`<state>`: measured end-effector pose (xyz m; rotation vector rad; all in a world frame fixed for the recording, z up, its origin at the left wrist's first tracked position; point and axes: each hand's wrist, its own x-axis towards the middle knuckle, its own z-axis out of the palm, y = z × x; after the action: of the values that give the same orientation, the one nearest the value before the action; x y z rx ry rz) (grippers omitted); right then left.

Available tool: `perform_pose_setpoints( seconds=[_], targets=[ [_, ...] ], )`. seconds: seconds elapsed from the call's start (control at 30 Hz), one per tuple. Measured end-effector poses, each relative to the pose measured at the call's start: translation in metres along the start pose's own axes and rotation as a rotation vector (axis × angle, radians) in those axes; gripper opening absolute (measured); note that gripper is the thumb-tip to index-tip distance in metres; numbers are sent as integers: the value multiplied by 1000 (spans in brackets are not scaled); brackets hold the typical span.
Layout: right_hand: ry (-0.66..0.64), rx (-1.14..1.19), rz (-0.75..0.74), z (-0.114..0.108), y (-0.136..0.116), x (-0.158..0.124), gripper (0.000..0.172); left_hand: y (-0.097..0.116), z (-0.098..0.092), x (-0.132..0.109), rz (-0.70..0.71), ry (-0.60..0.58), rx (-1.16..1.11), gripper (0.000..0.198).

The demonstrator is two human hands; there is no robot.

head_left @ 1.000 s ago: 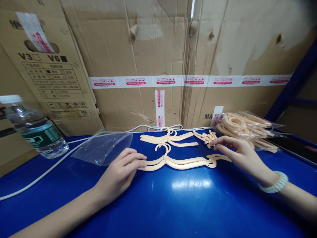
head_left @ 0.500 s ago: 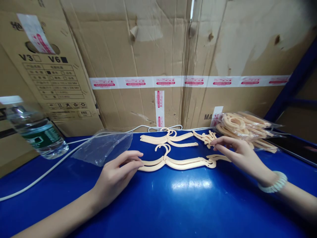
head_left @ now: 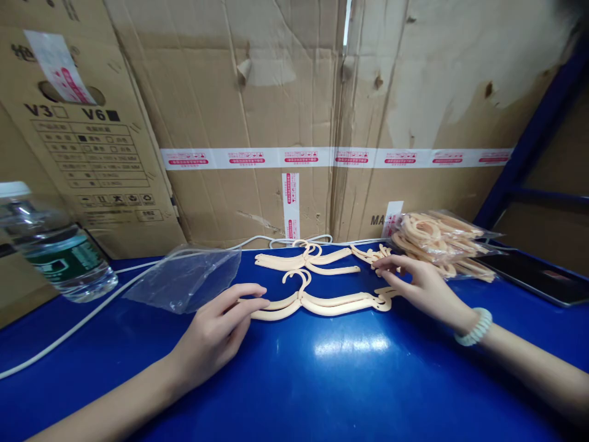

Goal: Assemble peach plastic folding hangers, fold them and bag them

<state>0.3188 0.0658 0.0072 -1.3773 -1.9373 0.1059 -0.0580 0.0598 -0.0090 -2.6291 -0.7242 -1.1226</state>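
A pair of cream folding clothes hangers lies on the blue table, one close behind the other, hooks pointing away. My left hand is at their left end, thumb and index finger slightly apart, covering the tips; whether it touches them I cannot tell. Over on the right, my right hand reaches to a small heap of loose cream hanger pieces, thumb apart from the fingers. A curved cream piece lies by the hangers' right end, partly behind that hand. More cream hangers lie farther back.
Plastic-bagged cream parts are stacked at the back right beside a dark flat device. A clear plastic bag, a white cable and a water bottle are on the left. Cardboard boxes stand behind.
The view has shifted slightly. My right hand has moved a little left, toward the loose pieces, and my left hand slightly right along the front hangers. The hangers look unmoved.
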Motion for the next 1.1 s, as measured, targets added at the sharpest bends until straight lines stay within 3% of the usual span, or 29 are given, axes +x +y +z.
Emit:
perform_pose_setpoints(
  seconds=[0.2, 0.47, 0.63, 0.93, 1.1],
  targets=[
    [-86, -148, -160, 10, 4, 14, 29, 2, -1, 1, 13, -60, -33, 32],
    [-209, -255, -264, 29, 4, 36, 26, 5, -1, 1, 48, -33, -9, 32],
    [-276, -280, -318, 38, 0, 47, 14, 7, -3, 3, 66, -18, 26, 29],
    [-217, -279, -299, 30, -14, 51, 7, 9, -6, 4, 105, 35, 14, 31],
    [-107, -254, -266, 11, -14, 46, 10, 12, -8, 2, 251, 73, 7, 34]
  ],
)
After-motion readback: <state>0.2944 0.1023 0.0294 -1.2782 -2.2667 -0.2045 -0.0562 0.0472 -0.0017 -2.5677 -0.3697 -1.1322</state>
